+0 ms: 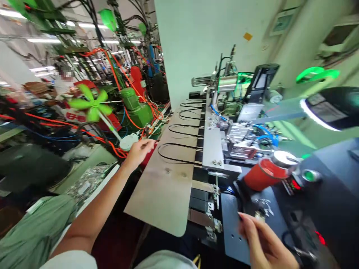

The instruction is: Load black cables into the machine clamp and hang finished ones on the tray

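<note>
My left hand [140, 149] reaches out to the far left edge of a tan board [165, 190], fingers curled near a red object below the edge; I cannot make out what they hold. Several black cable loops [179, 151] lie across the board, their ends running into the black track [199, 142] of a machine. My right hand [262, 239] is low at the right, over a grey metal plate [232, 231], fingers pressed together close to small metal parts [260, 209]. What it pinches is too small to tell.
A red cylinder with a silver cap [266, 172] lies by a green button [308, 175] on the dark console. The machine's metal fixtures and blue tubes [241, 130] stand behind. A green fan [92, 104] and orange cables [112, 145] crowd the left. Another person [64, 80] works far back.
</note>
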Tool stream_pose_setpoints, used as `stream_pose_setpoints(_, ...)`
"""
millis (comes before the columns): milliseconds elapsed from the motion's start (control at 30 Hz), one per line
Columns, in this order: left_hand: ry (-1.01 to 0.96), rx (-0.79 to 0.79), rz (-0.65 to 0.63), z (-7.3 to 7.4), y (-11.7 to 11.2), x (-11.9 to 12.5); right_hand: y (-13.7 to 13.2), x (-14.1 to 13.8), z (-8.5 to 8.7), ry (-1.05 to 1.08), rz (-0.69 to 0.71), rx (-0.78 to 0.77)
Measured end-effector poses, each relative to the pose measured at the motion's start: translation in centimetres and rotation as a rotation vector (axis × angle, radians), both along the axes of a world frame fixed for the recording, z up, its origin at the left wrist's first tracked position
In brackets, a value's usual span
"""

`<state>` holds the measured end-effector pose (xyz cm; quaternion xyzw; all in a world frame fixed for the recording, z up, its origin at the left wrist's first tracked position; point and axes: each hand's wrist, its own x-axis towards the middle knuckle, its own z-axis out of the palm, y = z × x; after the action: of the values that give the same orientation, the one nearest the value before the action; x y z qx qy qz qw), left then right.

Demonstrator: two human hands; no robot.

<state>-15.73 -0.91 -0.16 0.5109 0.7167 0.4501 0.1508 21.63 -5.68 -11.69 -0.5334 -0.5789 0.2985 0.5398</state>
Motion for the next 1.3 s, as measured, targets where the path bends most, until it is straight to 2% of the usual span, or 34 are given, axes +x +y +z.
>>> stream_pose_setpoints(67, -0.058, -0.102, -0.374, 1.0, 1.0, 5.6, 0.1, -0.9, 1.2, 0.038, 0.095, 0.015)
stream_pose_setpoints(133, -0.066, -0.234, -0.663, 1.5, 0.8, 10.7, 0.2, -1.6, 2.4, 0.069, 0.193, 0.014)
stream_pose_setpoints(200, -0.019, -0.299, -0.833, 1.6, 0.1, 14.4, 0.3, -2.4, 3.4, 0.105, 0.254, -0.006)
stream_pose_setpoints(267, 0.046, -0.290, -0.919, 1.1, -0.4, 16.5, 0.4, -3.2, 3.8, 0.168, 0.244, -0.015)
stream_pose_setpoints(367, 0.133, -0.237, -0.960, -0.2, -0.4, 17.3, 0.8, -4.2, 3.8, 0.257, 0.162, 0.001)
stream_pose_setpoints(467, 0.231, -0.179, -0.978, -1.3, 0.0, 16.7, 1.1, -4.2, 3.7, 0.220, 0.158, 0.001)
stream_pose_setpoints(500, 0.271, -0.175, -1.011, -1.4, 0.2, 16.4, 1.3, -3.8, 3.8, 0.172, 0.209, -0.013)
stream_pose_setpoints(633, 0.350, -0.268, -1.218, -0.8, 0.5, 15.7, 2.1, -2.3, 4.3, 0.008, 0.558, -0.100)
stream_pose_setpoints(667, 0.322, -0.282, -1.208, -0.7, 0.6, 15.7, 2.2, -2.3, 4.4, 0.013, 0.567, -0.090)
stream_pose_setpoints(700, 0.273, -0.284, -1.160, -0.6, 0.5, 15.9, 2.3, -2.6, 4.4, 0.035, 0.514, -0.059)
stream_pose_setpoints(833, -0.017, -0.267, -0.913, -1.2, 0.0, 16.9, 2.1, -5.1, 3.8, 0.081, 0.082, 0.218)
stream_pose_setpoints(900, -0.093, -0.246, -0.872, -1.7, -0.3, 17.4, 2.0, -6.4, 3.3, 0.007, -0.071, 0.366)
stream_pose_setpoints(967, -0.107, -0.225, -0.855, -2.0, -0.5, 17.5, 1.9, -7.1, 2.9, -0.072, -0.159, 0.449)
stream_pose_setpoints(1033, -0.101, -0.223, -0.851, -2.1, -0.5, 17.5, 1.9, -7.3, 2.7, -0.095, -0.177, 0.440)
stream_pose_setpoints(1100, -0.062, -0.216, -0.846, -2.1, -0.3, 17.2, 1.9, -7.0, 2.7, -0.067, -0.126, 0.365)
stream_pose_setpoints(1200, 0.089, -0.197, -0.817, -2.4, 0.6, 16.6, 1.9, -5.9, 2.6, -0.008, -0.039, 0.219)
stream_pose_setpoints(1300, 0.242, -0.256, -0.766, -2.8, 1.5, 16.2, 2.0, -4.8, 2.2, 0.026, -0.070, 0.110)
